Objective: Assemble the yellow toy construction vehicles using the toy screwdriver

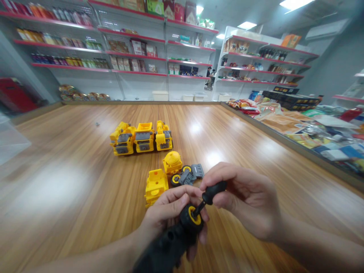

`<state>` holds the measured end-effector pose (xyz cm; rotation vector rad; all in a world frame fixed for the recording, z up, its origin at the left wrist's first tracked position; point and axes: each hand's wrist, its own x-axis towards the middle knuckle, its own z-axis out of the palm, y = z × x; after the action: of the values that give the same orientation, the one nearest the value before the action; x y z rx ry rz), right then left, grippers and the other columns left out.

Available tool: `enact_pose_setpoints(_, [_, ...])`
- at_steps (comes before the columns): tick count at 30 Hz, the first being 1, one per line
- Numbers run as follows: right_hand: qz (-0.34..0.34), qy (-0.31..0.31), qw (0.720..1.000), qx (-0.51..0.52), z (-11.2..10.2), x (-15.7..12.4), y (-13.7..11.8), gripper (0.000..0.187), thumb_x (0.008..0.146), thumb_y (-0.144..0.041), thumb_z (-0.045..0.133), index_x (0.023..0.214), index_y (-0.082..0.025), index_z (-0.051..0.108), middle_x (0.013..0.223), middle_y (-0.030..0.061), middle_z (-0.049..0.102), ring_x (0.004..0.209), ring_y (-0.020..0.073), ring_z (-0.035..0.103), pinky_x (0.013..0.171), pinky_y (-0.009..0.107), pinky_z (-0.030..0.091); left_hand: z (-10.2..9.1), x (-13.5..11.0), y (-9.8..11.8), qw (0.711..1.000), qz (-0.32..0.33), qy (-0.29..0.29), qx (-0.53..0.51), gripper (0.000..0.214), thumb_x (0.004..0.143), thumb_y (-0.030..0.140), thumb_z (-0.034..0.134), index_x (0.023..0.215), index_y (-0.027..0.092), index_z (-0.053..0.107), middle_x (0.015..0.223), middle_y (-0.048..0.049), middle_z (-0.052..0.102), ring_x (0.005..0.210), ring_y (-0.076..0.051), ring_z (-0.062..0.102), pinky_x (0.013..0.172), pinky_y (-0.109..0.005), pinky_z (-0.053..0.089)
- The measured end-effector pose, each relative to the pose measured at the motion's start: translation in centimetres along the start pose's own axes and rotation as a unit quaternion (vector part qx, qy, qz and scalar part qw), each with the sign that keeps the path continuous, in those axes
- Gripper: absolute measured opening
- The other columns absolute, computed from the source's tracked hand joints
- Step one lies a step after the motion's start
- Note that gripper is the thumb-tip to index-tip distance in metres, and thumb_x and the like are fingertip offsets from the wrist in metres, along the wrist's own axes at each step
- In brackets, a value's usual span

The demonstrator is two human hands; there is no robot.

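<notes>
On my feed the left hand (167,212) grips a black chassis (167,246) over the table's (85,170) near edge. That braces its wheel (186,218) so the right hand's (247,201) pinched screwdriver (212,191) can sit in the hub, I think. It's blurry there.

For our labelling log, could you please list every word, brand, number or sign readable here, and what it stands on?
No text is legible.
Packets on the red-edged wall shelves: print blurred, too small.
Flat packets on the right-hand counter: blurred.
Three yellow plastic toy trucks: no lettering shows.
Black toy chassis in the left hand, black-handled screwdriver in the right hand: no marks show.
</notes>
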<state>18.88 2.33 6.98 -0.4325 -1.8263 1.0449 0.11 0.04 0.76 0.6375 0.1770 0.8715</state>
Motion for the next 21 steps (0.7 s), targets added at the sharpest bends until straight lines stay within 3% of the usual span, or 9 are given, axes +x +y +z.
enact_pose_setpoints(2, [0.020, 0.022, 0.999, -0.012, 0.1, 0.0, 0.3, 0.017, 0.087, -0.016, 0.067, 0.103, -0.019, 0.067, 0.089, 0.0053, 0.068, 0.082, 0.0161, 0.068, 0.067, 0.027, 0.058, -0.3, 0.2, -0.1, 1.000, -0.005, -0.016, 0.002, 0.028, 0.098, 0.026, 0.040, 0.103, 0.015, 0.065, 0.086, -0.0107, 0.071, 0.059, -0.020, 0.071, 0.042, -0.025, 0.056])
enact_pose_setpoints(6, [0.037, 0.042, 0.998, -0.035, 0.3, 0.0, 0.7, 0.016, 0.085, -0.018, 0.069, 0.101, -0.017, 0.067, 0.088, 0.0048, 0.069, 0.076, 0.0140, 0.068, 0.065, 0.025, 0.057, 0.1, 0.0, -0.4, 0.999, 0.021, 0.050, 0.002, 0.045, 0.100, 0.038, 0.028, 0.106, 0.011, 0.064, 0.088, -0.0122, 0.068, 0.060, -0.019, 0.070, 0.040, -0.022, 0.054])
enact_pose_setpoints(8, [0.035, 0.039, 0.998, -0.045, 0.2, 0.1, 0.9, 0.016, 0.086, -0.017, 0.067, 0.102, -0.017, 0.066, 0.085, 0.0044, 0.069, 0.073, 0.0134, 0.066, 0.062, 0.024, 0.055, 0.4, -0.1, -0.4, 0.998, -0.002, 0.060, -0.017, 0.051, 0.099, 0.047, 0.025, 0.112, 0.014, 0.061, 0.091, -0.0119, 0.066, 0.064, -0.022, 0.071, 0.038, -0.024, 0.054])
enact_pose_setpoints(14, [-0.034, -0.052, 0.993, -0.100, -0.7, 0.2, 0.9, 0.015, 0.088, -0.013, 0.057, 0.097, -0.015, 0.068, 0.083, 0.0071, 0.066, 0.072, 0.0165, 0.062, 0.063, 0.031, 0.051, 0.4, -0.4, -0.1, 0.997, -0.057, 0.035, -0.037, 0.069, 0.093, 0.064, 0.016, 0.120, 0.015, 0.057, 0.096, -0.0156, 0.064, 0.060, -0.022, 0.069, 0.036, -0.025, 0.053])
enact_pose_setpoints(18, [-0.043, -0.064, 0.988, -0.136, -1.0, 0.2, 0.3, 0.016, 0.087, -0.013, 0.057, 0.097, -0.015, 0.069, 0.078, 0.0068, 0.065, 0.068, 0.0168, 0.062, 0.061, 0.031, 0.051, 0.4, -0.5, 0.1, 0.994, -0.051, 0.069, -0.073, 0.072, 0.091, 0.068, 0.019, 0.124, 0.015, 0.055, 0.098, -0.0148, 0.062, 0.074, -0.028, 0.070, 0.039, -0.028, 0.055])
enact_pose_setpoints(21, [-0.055, -0.071, 0.983, -0.163, -1.0, 0.4, -0.3, 0.014, 0.086, -0.015, 0.059, 0.094, -0.016, 0.070, 0.075, 0.0064, 0.065, 0.064, 0.0163, 0.061, 0.057, 0.030, 0.051, 0.7, -0.6, 0.2, 0.991, -0.058, 0.076, -0.097, 0.068, 0.091, 0.067, 0.025, 0.129, 0.018, 0.052, 0.101, -0.0129, 0.064, 0.065, -0.025, 0.070, 0.040, -0.029, 0.056])
